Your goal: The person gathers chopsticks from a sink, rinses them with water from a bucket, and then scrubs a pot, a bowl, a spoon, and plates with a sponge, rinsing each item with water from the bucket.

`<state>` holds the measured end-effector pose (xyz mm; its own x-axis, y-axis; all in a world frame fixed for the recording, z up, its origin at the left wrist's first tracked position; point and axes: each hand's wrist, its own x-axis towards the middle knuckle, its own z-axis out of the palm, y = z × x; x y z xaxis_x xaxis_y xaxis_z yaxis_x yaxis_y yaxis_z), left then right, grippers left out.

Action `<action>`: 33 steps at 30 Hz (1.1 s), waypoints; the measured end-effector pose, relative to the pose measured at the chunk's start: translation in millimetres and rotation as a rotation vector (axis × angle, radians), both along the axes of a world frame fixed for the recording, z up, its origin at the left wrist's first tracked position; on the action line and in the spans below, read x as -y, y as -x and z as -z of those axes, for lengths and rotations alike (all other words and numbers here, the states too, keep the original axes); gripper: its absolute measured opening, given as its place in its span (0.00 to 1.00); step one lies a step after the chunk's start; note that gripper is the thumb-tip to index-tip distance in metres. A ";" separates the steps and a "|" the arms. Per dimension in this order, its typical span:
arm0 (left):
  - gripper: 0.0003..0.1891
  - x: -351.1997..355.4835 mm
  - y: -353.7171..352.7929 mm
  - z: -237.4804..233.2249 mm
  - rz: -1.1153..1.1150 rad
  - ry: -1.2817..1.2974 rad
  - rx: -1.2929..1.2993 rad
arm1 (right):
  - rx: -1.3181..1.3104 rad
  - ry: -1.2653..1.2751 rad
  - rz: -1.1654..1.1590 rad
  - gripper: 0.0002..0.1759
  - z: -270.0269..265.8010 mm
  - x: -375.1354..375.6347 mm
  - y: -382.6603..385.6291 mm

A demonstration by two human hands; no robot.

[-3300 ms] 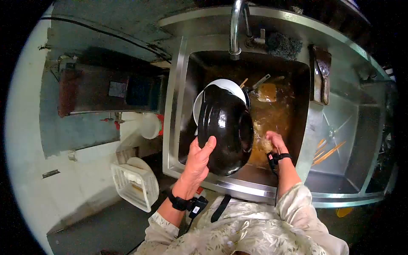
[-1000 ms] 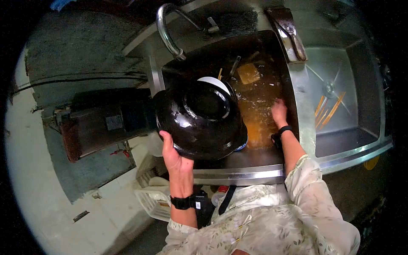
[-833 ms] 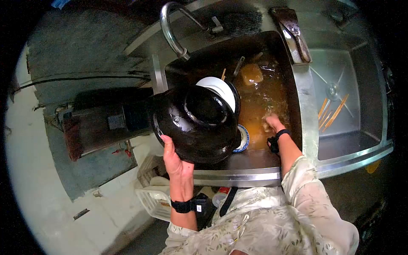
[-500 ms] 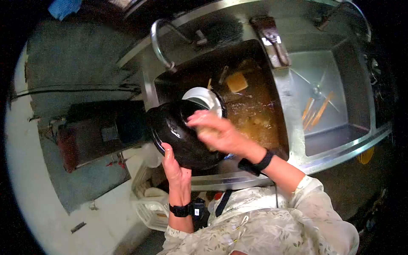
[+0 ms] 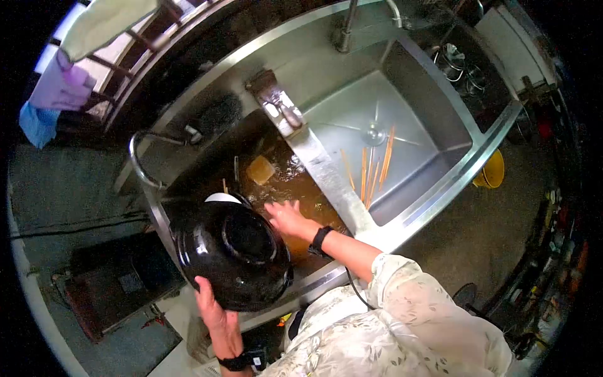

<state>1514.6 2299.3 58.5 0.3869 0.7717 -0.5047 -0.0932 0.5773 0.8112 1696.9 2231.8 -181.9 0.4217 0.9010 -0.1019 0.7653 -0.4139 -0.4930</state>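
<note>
A glossy black bowl (image 5: 217, 267) is tilted over the left sink basin, its underside and ring-shaped foot facing up. My left hand (image 5: 213, 311) is shut on its near-left rim, thumb lying on the outer wall. To the right of the bowl, my right hand (image 5: 287, 218) is over the brown water with its fingers stretched out and apart. I see nothing held in it, though its palm is hidden. Part of a white dish (image 5: 223, 198) shows behind the bowl. A tan sponge (image 5: 260, 170) is in the water beyond my right hand.
Several wooden chopsticks (image 5: 363, 173) lie in the right steel basin (image 5: 339, 119). On the divider (image 5: 336, 179) rests a dark, shiny object (image 5: 276, 103). A curved faucet (image 5: 141, 163) stands at the left basin. A yellow bucket (image 5: 491, 169) is on the floor at right.
My right hand has moved off the bowl's underside to its right. The bowl has turned, so its foot faces up more fully. The view has swung right.
</note>
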 end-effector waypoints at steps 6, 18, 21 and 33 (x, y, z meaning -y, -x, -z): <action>0.27 42.3 -80.2 -58.0 0.120 -0.267 -0.209 | -0.816 -0.413 0.189 0.23 -59.5 75.6 -86.2; 0.12 115.1 -337.3 -2.7 1.554 -1.455 -0.300 | -2.099 -0.716 0.781 0.60 -149.4 262.2 -269.1; 0.13 126.6 -359.3 72.1 1.514 -1.502 -0.246 | -1.954 -0.735 0.785 0.42 -107.2 264.5 -292.7; 0.11 146.2 -399.8 245.9 1.551 -1.537 -0.657 | -1.809 -0.587 1.074 0.14 82.7 261.8 -331.4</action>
